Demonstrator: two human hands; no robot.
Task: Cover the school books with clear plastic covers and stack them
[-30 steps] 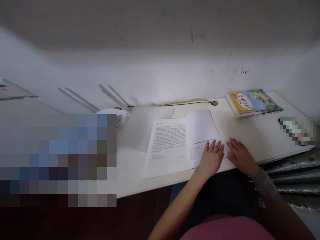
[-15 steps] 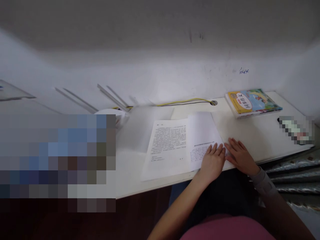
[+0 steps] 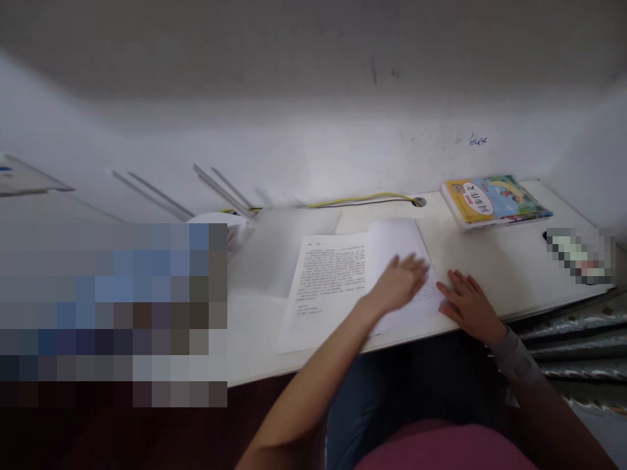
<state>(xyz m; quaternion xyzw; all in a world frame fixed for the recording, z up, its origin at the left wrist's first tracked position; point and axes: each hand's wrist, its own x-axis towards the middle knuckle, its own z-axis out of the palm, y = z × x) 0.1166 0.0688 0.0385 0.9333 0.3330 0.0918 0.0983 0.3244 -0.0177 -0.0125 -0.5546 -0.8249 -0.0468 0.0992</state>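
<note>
Two printed white sheets lie on a white desk (image 3: pixel 490 254): a left sheet (image 3: pixel 328 281) with text and a right sheet (image 3: pixel 399 241) partly over it. My left hand (image 3: pixel 399 282) is over the right sheet, fingers stretched out and smeared by motion, holding nothing. My right hand (image 3: pixel 467 303) lies flat on the desk at the right sheet's lower right edge, fingers spread and touching the paper's border. A grey cuff covers my right wrist.
A colourful book (image 3: pixel 494 201) lies at the desk's back right. A yellow and black cable (image 3: pixel 362 199) runs along the wall to a grommet hole (image 3: pixel 418 202). A white round object (image 3: pixel 215 222) sits at the left. Blurred patches cover the left and far right.
My left hand has slid up and leftwards across the right sheet from its lower corner. My right hand has stayed put at the sheet's edge.
</note>
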